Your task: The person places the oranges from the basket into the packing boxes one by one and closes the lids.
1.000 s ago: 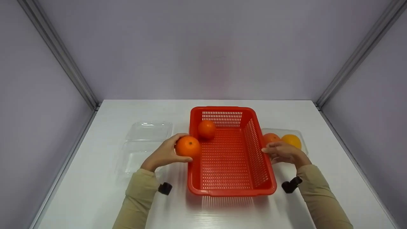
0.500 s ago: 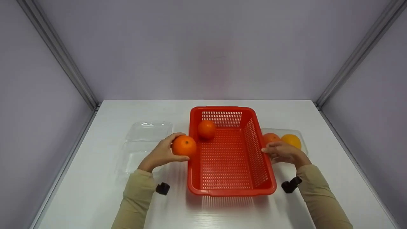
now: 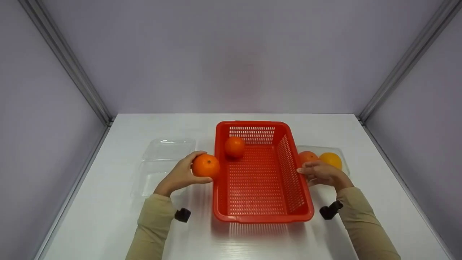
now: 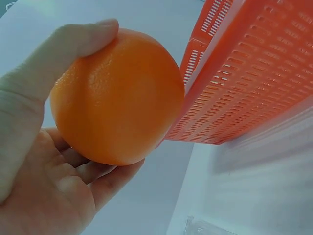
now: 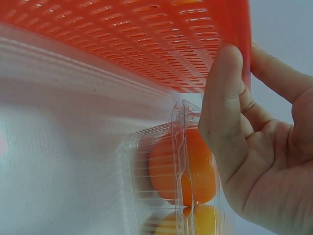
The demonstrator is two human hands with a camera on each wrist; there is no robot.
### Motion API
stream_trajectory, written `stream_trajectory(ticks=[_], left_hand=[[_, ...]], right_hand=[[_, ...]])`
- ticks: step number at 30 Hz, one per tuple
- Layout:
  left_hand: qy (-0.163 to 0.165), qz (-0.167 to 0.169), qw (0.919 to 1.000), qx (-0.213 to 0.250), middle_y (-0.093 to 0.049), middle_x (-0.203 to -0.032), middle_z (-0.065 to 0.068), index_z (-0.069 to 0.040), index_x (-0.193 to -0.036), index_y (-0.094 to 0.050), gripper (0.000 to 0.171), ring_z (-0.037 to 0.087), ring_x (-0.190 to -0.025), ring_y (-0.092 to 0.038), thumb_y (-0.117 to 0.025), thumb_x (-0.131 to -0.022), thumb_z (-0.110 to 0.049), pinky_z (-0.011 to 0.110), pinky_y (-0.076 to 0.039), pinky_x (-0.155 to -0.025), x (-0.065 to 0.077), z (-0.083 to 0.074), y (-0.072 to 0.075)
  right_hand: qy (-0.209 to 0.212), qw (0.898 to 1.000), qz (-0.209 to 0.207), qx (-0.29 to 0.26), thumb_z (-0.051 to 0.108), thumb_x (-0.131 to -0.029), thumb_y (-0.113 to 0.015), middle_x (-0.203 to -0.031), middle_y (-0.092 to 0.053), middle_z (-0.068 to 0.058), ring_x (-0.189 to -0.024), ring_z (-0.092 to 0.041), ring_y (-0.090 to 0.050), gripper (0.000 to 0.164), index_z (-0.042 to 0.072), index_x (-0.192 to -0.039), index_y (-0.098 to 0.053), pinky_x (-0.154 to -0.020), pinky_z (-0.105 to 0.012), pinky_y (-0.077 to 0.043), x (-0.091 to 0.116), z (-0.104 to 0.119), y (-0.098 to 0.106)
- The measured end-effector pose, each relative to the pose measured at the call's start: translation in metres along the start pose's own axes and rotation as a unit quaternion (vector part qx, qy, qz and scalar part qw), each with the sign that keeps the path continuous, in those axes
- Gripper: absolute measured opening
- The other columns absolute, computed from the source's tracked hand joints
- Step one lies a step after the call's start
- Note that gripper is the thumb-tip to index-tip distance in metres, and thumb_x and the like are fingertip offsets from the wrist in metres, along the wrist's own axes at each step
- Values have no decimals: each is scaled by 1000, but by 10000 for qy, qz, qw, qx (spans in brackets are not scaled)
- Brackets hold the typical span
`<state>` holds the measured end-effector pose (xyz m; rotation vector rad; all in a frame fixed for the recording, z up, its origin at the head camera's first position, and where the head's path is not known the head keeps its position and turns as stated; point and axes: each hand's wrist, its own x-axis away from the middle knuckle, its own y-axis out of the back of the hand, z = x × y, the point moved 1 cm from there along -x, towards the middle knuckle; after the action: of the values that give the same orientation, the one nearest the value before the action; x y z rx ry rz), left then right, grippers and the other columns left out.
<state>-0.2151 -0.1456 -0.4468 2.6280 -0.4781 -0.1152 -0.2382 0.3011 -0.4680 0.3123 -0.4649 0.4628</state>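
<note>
My left hand (image 3: 180, 174) holds an orange (image 3: 205, 166) beside the left rim of a red plastic basket (image 3: 257, 218). In the left wrist view, the thumb lies over the top of this fruit and the fingers curl beneath it. A second orange (image 3: 234, 147) sits inside the basket, in its far left corner. My right hand (image 3: 322, 172) pinches the basket's right rim, with digits on both sides of the edge in the right wrist view. Below that hand stands a clear plastic box (image 5: 134, 147) containing an orange (image 5: 164, 169) and a yellower fruit (image 3: 331, 160).
On the left of the white table (image 3: 97, 216) lies an open clear plastic clamshell box (image 3: 168, 148), partly behind my left hand. Grey panels (image 3: 231, 57) enclose the table at the back and both sides.
My left hand has moved a little to the left with the orange, from over the basket's left rim to just outside it. My right hand and the basket have stayed still.
</note>
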Motion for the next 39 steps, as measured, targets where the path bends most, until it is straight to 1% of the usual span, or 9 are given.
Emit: stream_trajectory(ticks=[5,11,16,19,23,32,39], left_hand=[[-21,-40,10000,59,-58,-134,11,-12,-136,-48,77,27,-115,-57,-85,-70,-25,45,-48,-101,1,2,0],[-9,-61,10000,7,-58,-133,11,-12,-136,-48,77,26,-114,-58,-85,-70,-27,45,-49,-99,2,3,1],[50,-74,9999,-46,-57,-135,11,-13,-137,-48,79,27,-115,-58,-85,-69,-28,45,-49,-100,3,5,3],[136,-64,9999,-13,-56,-135,9,-16,-137,-48,79,26,-115,-57,-86,-68,-28,44,-49,-99,5,5,4],[177,-50,9998,23,-56,-135,9,-17,-137,-47,79,26,-116,-57,-86,-69,-28,43,-49,-99,5,5,5],[148,-89,9998,-36,-55,-136,13,-12,-137,-46,77,29,-116,-57,-84,-71,-27,47,-48,-100,7,11,7],[213,-117,9997,2,-55,-137,13,-12,-138,-45,78,29,-117,-56,-83,-72,-28,47,-49,-100,9,12,11]], right_hand=[[6,10000,-21,25,27,-95,-60,-82,-68,7,-72,-8,-66,12,17,-89,-58,-68,-25,-58,1,0,0],[6,10000,-40,58,27,-95,-60,-84,-69,7,-74,-8,-66,12,17,-90,-58,-68,-25,-58,1,0,0],[-9,10000,-64,73,28,-94,-61,-85,-70,6,-75,-9,-67,12,17,-90,-59,-68,-25,-58,0,1,0],[3,10000,-56,74,27,-94,-61,-85,-69,6,-74,-9,-67,12,17,-90,-59,-68,-25,-58,1,1,0],[15,9999,-61,87,27,-94,-61,-85,-69,6,-74,-9,-67,12,16,-91,-59,-68,-26,-58,2,2,-1],[30,9999,-51,118,27,-94,-61,-83,-70,6,-71,-8,-66,12,16,-91,-60,-67,-25,-58,1,1,0],[38,9999,-24,142,28,-94,-61,-84,-70,6,-73,-8,-67,12,16,-92,-60,-68,-25,-58,2,1,0]])
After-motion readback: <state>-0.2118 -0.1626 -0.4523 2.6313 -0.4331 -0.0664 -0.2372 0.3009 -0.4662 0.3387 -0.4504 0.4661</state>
